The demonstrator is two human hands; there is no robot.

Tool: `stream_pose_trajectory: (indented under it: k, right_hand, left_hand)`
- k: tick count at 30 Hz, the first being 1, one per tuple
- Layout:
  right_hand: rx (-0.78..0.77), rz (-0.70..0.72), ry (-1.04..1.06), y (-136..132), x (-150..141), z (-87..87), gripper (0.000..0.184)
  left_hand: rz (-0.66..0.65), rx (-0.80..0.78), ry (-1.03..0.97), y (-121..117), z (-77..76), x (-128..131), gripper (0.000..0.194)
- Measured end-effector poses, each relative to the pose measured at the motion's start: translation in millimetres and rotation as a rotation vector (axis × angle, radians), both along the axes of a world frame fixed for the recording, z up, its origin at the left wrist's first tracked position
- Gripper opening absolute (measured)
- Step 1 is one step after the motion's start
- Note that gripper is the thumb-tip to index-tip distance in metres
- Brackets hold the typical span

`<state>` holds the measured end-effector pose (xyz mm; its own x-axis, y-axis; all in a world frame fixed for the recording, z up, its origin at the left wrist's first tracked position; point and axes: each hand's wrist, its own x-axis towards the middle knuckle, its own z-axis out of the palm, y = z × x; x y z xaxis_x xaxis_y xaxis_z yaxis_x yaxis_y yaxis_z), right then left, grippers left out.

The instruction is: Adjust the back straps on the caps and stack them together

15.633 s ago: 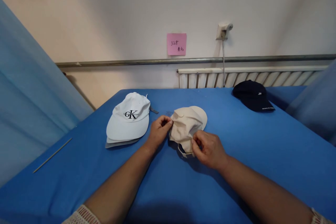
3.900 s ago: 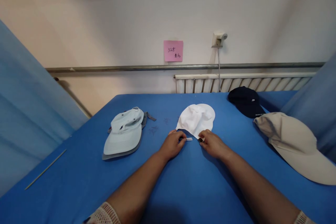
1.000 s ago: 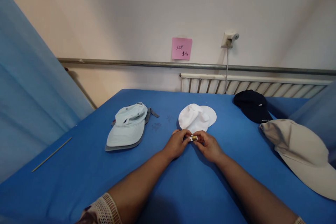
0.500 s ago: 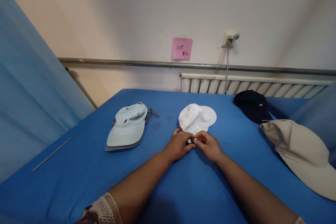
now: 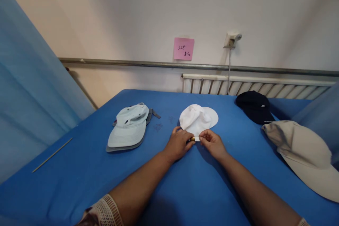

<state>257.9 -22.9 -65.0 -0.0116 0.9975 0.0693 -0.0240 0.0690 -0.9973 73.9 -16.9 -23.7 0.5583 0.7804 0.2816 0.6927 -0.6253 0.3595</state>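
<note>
A white baseball cap [image 5: 195,118] lies in the middle of the blue-covered bed, its brim pointing to the far right. At its near edge, a white strap [image 5: 197,139] passes by a small brass-coloured buckle [image 5: 192,139]. My left hand [image 5: 179,143] is closed around the buckle end, thumb and fingers pinching it. Just to the right, my right hand [image 5: 213,144] pinches the strap between thumb and fingers. A short piece of strap shows between the two hands. My left fingers hide part of the buckle.
Stacked light-blue and grey caps [image 5: 128,127] lie on the left. A black cap [image 5: 253,106] and a beige cap [image 5: 304,148] are on the right. A thin stick [image 5: 53,155] rests near the left edge. Behind the bed run a metal rail [image 5: 148,64] and a radiator [image 5: 238,84].
My right hand has drawn slightly right, away from my left hand. The white strap and brass buckle now show more clearly between them. The white cap has shifted a little left.
</note>
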Motion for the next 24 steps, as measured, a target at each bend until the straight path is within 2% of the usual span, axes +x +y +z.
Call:
stream_pose_trajectory:
  k: [7, 12, 16, 20, 24]
  right_hand:
    - [-0.047, -0.118, 0.068, 4.1, 1.7, 3.8, 0.029]
    - [-0.077, -0.136, 0.099, 4.3, 1.6, 6.8, 0.03]
    - [-0.192, -0.139, 0.147, -0.5, 0.9, 10.7, 0.031]
    - [-0.382, -0.076, 0.275, -12.3, -3.4, 15.1, 0.029]
    - [-0.516, 0.083, 0.397, -23.7, -9.8, 18.9, 0.025]
  left_hand:
    - [0.04, 0.047, 0.007, 3.4, -2.3, -1.1, 0.015]
    - [0.062, 0.073, -0.019, 2.8, -2.6, -0.8, 0.018]
    - [0.061, 0.08, -0.051, 2.6, -1.2, -1.6, 0.014]
    - [0.053, 0.061, -0.07, 3.6, -0.2, -2.8, 0.013]
    - [0.05, 0.056, -0.08, 3.9, -1.2, -2.7, 0.013]
